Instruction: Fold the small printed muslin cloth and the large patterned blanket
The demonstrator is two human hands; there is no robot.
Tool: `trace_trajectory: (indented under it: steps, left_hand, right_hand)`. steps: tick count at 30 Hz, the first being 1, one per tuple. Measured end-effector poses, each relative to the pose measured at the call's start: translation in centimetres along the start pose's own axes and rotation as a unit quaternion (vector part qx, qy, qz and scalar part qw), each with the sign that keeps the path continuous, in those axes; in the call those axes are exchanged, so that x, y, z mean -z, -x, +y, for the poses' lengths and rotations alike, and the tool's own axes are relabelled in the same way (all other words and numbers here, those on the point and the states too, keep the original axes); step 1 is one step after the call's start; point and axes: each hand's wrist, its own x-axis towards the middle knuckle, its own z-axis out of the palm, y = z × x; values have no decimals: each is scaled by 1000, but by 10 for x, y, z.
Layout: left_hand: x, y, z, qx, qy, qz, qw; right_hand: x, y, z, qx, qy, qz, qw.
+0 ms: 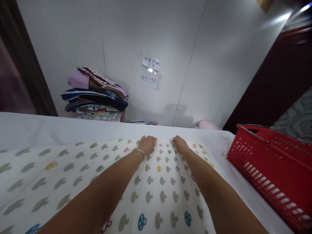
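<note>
A white cloth (156, 182) printed with grey and coloured mushrooms lies spread over the white-covered table, running out of view at the left and bottom. Both my arms reach across it to its far edge. My left hand (147, 144), with a bracelet at the wrist, is closed on that edge, its fingertips partly hidden. A short way to the right, my right hand (179, 143) pinches the same edge, fingers curled in. Between the two hands the cloth shows slight lengthwise folds.
A red plastic basket (273, 162) with a metal handle stands at the right. Folded fabrics (97, 94) are piled against the wall at the back left. A pink bundle (207, 124) lies beyond the table's far edge. Paper notes (150, 63) are taped to the wall.
</note>
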Motion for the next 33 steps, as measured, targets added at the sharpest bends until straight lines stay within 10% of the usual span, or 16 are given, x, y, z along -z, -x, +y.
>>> trace_trajectory:
  steps: [12, 20, 33]
  left_hand:
    - [3, 17, 25, -81, 41, -28, 995]
    - [-7, 15, 22, -16, 54, -66, 996]
    - [-9, 15, 22, -11, 38, -42, 998]
  right_hand:
    - [-12, -15, -11, -74, 5, 36, 997]
    - [-7, 3, -4, -17, -28, 57, 998]
    - [-7, 31, 47, -3, -46, -19, 999]
